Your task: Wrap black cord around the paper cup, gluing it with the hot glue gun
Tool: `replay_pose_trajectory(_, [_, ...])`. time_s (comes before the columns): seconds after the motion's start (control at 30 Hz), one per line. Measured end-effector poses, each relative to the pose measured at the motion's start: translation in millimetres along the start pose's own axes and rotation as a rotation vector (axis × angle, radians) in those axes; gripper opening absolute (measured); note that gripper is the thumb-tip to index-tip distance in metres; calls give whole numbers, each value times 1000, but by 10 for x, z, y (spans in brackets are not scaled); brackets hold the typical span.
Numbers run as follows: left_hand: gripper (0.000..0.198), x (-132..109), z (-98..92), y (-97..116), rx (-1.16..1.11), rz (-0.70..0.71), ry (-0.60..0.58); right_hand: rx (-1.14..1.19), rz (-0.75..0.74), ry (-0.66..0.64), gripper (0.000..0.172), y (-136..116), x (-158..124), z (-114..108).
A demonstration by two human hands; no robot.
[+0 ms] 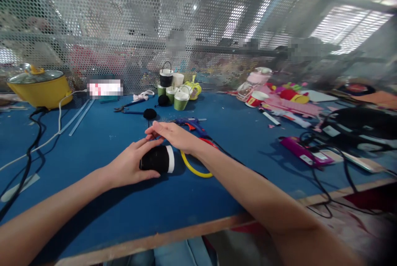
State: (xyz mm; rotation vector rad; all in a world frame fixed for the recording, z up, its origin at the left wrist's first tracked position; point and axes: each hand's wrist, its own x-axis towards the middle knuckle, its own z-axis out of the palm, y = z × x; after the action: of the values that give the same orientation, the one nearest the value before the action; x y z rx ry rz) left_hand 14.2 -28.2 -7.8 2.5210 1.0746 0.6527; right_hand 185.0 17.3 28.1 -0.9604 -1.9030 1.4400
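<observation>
Fingers (147, 142) of the left hand (127, 168) clasp the black cup (156, 159), mid-frame.
Right hand (176, 137) touches its top, grip unclear; white rim (170, 159) uncovered.

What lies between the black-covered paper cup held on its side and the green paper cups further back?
Head view: the right hand over the black-covered cup, then a blue glue gun; a black fuzzy ball sits just left of that line.

Black cup (156, 159) (white rim), blue table (124, 200).
</observation>
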Motion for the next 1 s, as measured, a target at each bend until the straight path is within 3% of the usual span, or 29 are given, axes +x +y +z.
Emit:
replay_pose_trajectory(0.3, [52, 15, -25, 30, -44, 26, 5, -21, -4, -13, 47, -91, 214, -38])
replay_pose_trajectory(0.4, [48, 19, -33, 37, -49, 25, 0, -145, 28, -42, 45, -103, 294, -46])
replay_pose_trajectory(0.5, [47, 22, -41, 47, -44, 15, -11, -434, 132, 128, 37, -67, 313, -242])
replay_pose_trajectory(0.63, [47, 21, -40, 31, -36, 22, 16, -613, 220, 426, 40, 55, 168, -754])
replay_pose_trajectory(0.7, [46, 21, -34, 9, -19, 16, 33, -724, 276, 537, 32, 156, 56, -974])
replay_pose_trajectory(0.8, [46, 23, -29, -24, 19, 9, 42, -841, 391, 556, 17, 346, -70, -1120])
replay_pose_trajectory(1.0, [45, 20, -17, -47, 64, 31, 70, -863, 440, 555, 8, 589, -123, -1029])
